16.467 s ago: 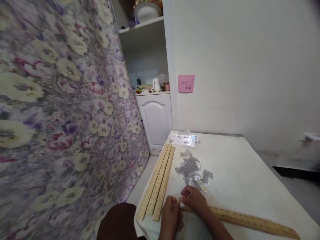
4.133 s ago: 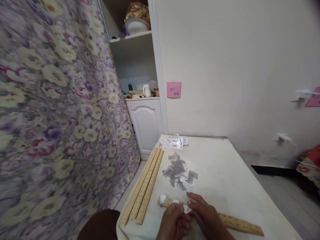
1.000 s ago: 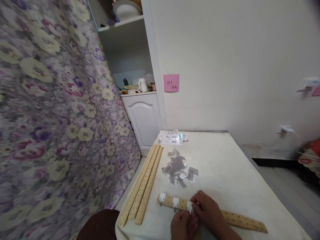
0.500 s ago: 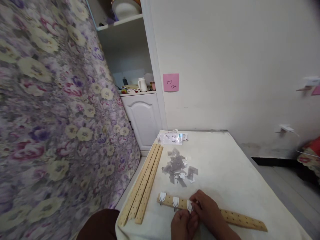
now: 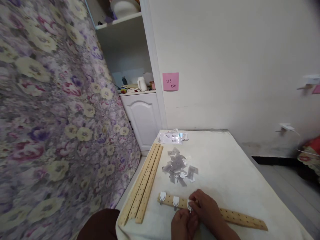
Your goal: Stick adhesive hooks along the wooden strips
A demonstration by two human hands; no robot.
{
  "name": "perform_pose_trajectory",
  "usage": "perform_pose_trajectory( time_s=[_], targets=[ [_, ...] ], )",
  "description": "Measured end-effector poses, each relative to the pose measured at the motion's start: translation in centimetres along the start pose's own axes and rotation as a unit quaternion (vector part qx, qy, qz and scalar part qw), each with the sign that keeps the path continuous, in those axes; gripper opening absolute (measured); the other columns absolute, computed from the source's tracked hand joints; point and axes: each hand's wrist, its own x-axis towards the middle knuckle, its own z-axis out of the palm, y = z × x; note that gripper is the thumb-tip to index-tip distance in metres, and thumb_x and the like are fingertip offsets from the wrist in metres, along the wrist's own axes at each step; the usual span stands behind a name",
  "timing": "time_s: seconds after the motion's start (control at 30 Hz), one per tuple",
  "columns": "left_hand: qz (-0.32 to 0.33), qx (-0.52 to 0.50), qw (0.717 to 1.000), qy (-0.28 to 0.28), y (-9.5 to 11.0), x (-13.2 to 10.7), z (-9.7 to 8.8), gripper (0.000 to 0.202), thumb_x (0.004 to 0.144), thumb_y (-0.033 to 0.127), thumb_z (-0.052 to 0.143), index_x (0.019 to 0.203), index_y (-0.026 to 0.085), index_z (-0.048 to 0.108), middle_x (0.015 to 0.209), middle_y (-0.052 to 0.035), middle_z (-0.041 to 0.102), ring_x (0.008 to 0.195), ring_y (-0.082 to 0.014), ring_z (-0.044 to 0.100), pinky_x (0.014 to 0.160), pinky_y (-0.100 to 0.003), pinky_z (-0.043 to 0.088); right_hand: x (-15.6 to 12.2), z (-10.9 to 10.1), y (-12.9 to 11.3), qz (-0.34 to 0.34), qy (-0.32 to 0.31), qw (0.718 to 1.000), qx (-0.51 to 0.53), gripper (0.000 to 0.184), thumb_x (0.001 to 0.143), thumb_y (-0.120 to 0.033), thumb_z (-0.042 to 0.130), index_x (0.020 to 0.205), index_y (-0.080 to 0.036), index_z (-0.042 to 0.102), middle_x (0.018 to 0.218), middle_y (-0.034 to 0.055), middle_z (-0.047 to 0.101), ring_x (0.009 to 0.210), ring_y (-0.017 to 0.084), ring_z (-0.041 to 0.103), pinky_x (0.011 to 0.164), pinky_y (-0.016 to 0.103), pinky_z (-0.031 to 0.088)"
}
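A perforated wooden strip (image 5: 243,219) lies across the near part of the table. Two white adhesive hooks, one at its left end (image 5: 162,197) and one further right (image 5: 176,202), sit on it. My right hand (image 5: 207,208) is closed, its fingertips pressed on a third white hook (image 5: 189,204) against the strip. Just below, my left hand (image 5: 182,222) is closed with its fingertips at the metal end of that same hook. Part of the third hook is hidden by my fingers. Beyond the strip lies a pile of hooks in grey plastic packets (image 5: 177,163).
Several more perforated wooden strips (image 5: 145,183) lie along the table's left edge. A clear package (image 5: 171,138) rests at the far edge of the table (image 5: 215,160). A floral curtain (image 5: 62,116) hangs at left; a white cabinet (image 5: 143,116) and wall stand behind.
Almost nothing differs. Both hands stay at the third hook, with only slight shifts of the fingers and a tiny movement of the view.
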Motion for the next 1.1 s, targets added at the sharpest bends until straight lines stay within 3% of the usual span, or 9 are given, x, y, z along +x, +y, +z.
perform_pose_trajectory(
  time_s=[0.33,0.6,0.8,1.1],
  targets=[
    [-0.012,0.005,0.999,0.034,0.5,-0.7,0.8,0.017,0.069,0.014,0.063,0.065,0.018,0.047,0.064,-0.0046,0.067,0.061,-0.0152,0.066,0.06,-0.023,0.048,0.1,-0.1,0.2,-0.006,-0.004,1.0,0.013,0.013,0.079,-0.025,0.047,0.08,-0.025,0.06,0.082,-0.0017,0.063,0.077,0.013,0.058,0.07,0.023,0.038],
    [0.004,0.013,1.0,0.002,-0.4,0.4,-0.3,0.022,0.065,0.014,0.066,0.066,0.019,0.046,0.064,-0.0032,0.067,0.063,-0.0159,0.066,0.059,-0.023,0.048,-0.2,-0.4,0.0,0.012,-0.009,1.0,0.009,0.017,0.07,-0.022,0.052,0.084,-0.025,0.061,0.083,-0.0017,0.063,0.077,0.014,0.058,0.069,0.024,0.038],
    [0.003,0.019,1.0,-0.015,-0.4,0.6,-0.4,0.022,0.061,0.019,0.07,0.07,0.018,0.05,0.072,-0.0053,0.07,0.068,-0.018,0.068,0.063,-0.025,0.049,0.0,-0.2,0.2,0.001,-0.011,1.0,0.021,0.017,0.071,-0.02,0.05,0.083,-0.025,0.06,0.083,-0.0026,0.062,0.075,0.013,0.057,0.069,0.023,0.038],
    [0.009,0.022,0.999,-0.027,-0.1,0.3,-0.4,0.017,0.066,0.015,0.065,0.08,0.014,0.053,0.075,-0.0093,0.072,0.066,-0.017,0.068,0.06,-0.025,0.049,-0.2,-0.1,0.2,-0.014,-0.004,1.0,0.025,0.018,0.074,-0.019,0.047,0.084,-0.024,0.061,0.087,-0.0018,0.062,0.08,0.013,0.058,0.072,0.022,0.038]
  ],
)
